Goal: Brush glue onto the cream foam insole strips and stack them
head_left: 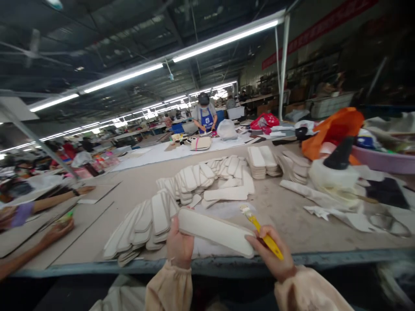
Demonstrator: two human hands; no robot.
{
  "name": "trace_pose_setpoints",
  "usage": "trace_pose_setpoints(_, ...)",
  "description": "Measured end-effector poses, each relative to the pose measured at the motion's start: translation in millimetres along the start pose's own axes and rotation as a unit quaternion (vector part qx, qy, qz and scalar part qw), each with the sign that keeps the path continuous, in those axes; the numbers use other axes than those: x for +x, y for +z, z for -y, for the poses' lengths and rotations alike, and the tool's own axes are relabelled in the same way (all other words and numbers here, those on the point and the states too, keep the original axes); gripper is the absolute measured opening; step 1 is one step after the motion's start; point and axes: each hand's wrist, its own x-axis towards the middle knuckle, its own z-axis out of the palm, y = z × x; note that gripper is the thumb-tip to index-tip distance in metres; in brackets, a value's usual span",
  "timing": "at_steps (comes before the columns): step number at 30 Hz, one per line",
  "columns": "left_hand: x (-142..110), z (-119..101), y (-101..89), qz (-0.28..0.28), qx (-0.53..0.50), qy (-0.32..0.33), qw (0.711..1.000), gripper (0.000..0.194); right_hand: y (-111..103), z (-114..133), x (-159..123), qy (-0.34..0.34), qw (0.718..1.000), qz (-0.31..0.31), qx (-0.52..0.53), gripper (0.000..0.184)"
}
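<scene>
A long white strip with rounded ends [215,231] is held up over the table's front edge. My left hand [180,244] grips its left end, thumb on top. At the other end, the fingertips of my right hand [274,252] touch the strip. That same hand is closed around a yellow-handled brush [266,237], whose bristles point up and left and carry something whitish. Just beyond, a pale sheet [223,211] lies on the table, partly hidden by the strip. Overlapping white strips [191,179] fan out in a curve behind and to the left.
Neat stacks of strips [257,162] stand further back. To the right are a white plastic container [333,177], an orange bag [333,127], scraps and a pink basin [385,160]. At left, a co-worker's hands [63,229] work on the same table. Another person [205,114] stands across it.
</scene>
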Motion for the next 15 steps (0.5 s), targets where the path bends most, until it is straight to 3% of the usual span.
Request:
trace_pose_setpoints(4,-8.6,8.4,2.1,0.031,0.014,0.032,0.999,0.027,-0.6,4.1,-0.5,0.004,1.000,-0.020,-0.020,0.042)
trace_pose_setpoints(9,-11.0,10.3,1.9,-0.003,0.029,0.024,0.999,0.021,4.9,13.9,-6.6,-0.001,0.999,-0.032,-0.022,0.042)
trace_pose_setpoints(15,-22.3,7.2,-3.0,-0.002,0.006,0.030,1.000,0.022,7.8,10.6,-13.7,-0.019,0.997,-0.047,-0.060,0.043)
